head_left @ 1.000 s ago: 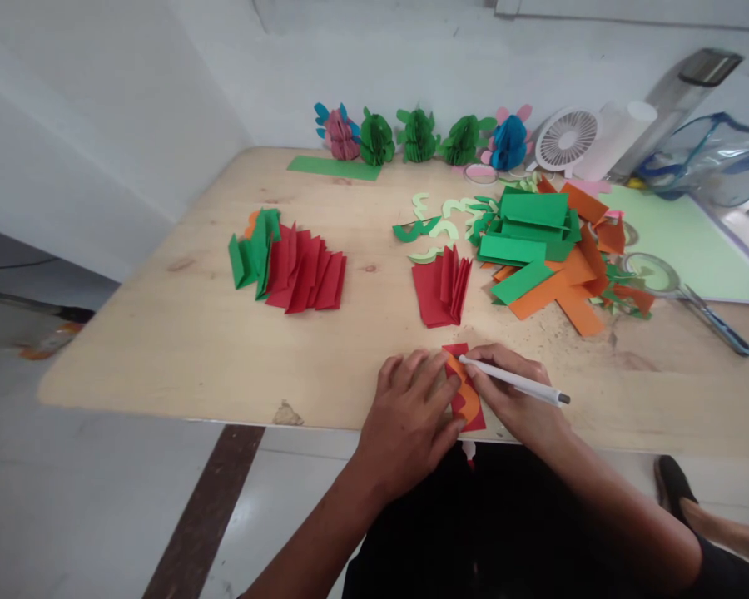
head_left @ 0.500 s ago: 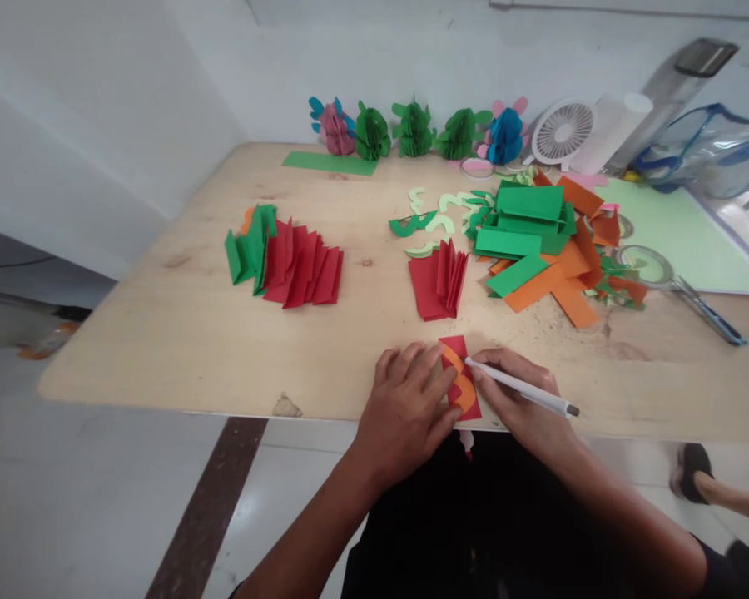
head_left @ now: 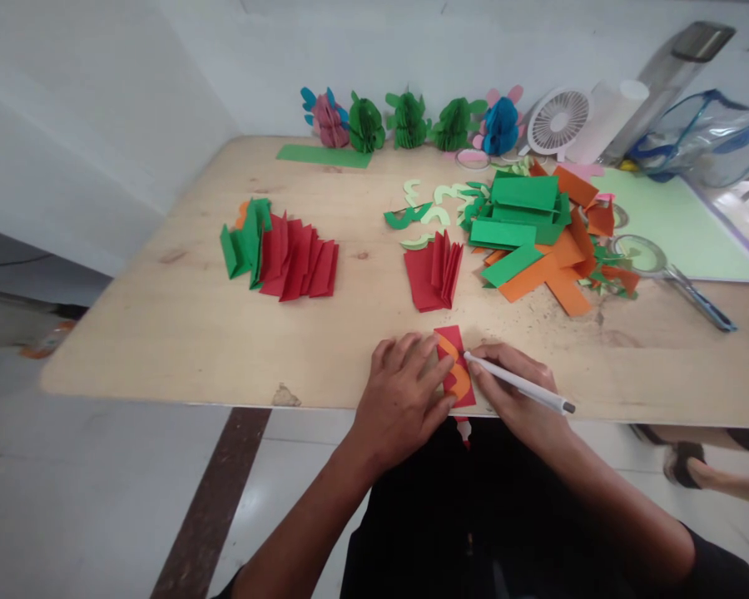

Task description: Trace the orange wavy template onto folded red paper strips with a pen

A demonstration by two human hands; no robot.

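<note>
While right fingers [head_left: 509, 356] hold a pen [head_left: 524, 385], left fingers [head_left: 438, 374] press paper [head_left: 462, 383] (orange).

I am in what seems a craft workspace: folded paper [head_left: 295, 259] and cut scraps [head_left: 400, 220] lie on my table [head_left: 162, 333], and paper figures [head_left: 408, 122] line the wall [head_left: 349, 42].

Through my feed comes the wooden desk [head_left: 181, 333], and it's busy! Five paper figures [head_left: 408, 121] line the far edge, a green strip [head_left: 324, 156] near the far-left corner, folded red papers [head_left: 300, 258] toward the left edge, a red card [head_left: 452, 336] by the near edge!
</note>
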